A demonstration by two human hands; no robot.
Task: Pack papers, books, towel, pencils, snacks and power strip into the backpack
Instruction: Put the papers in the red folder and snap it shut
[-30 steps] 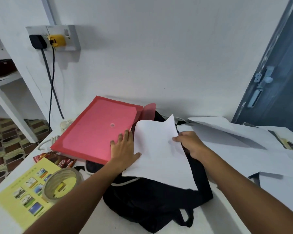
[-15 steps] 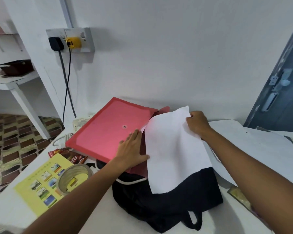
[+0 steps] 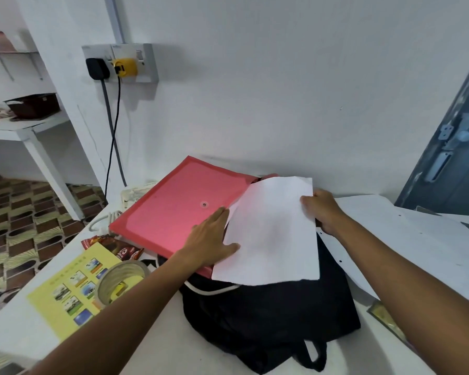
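Observation:
A black backpack point(image 3: 271, 318) lies on the white table point(image 3: 157, 345). A red document folder point(image 3: 173, 212) rests on its upper left part. My left hand point(image 3: 211, 242) presses flat on the folder, fingers straight, thumb at the left edge of a white paper sheet point(image 3: 274, 234). My right hand point(image 3: 322, 209) grips the sheet's upper right edge, and the sheet lies over the folder's open mouth and the backpack. More white papers point(image 3: 417, 239) are spread at the right. Red snack packets point(image 3: 114, 246) lie left of the backpack, and a white power strip point(image 3: 132, 196) sits behind the folder.
A yellow booklet point(image 3: 73, 288) with a roll of tape point(image 3: 119, 280) on it lies at the front left. Two plugs with cords sit in a wall socket point(image 3: 119, 63). A grey-blue door point(image 3: 455, 147) stands at the right. The table's left edge drops to a patterned floor.
My right hand lifted the sheet up and back toward the wall and the folder's mouth. The left hand stayed on the folder. The view shifted left.

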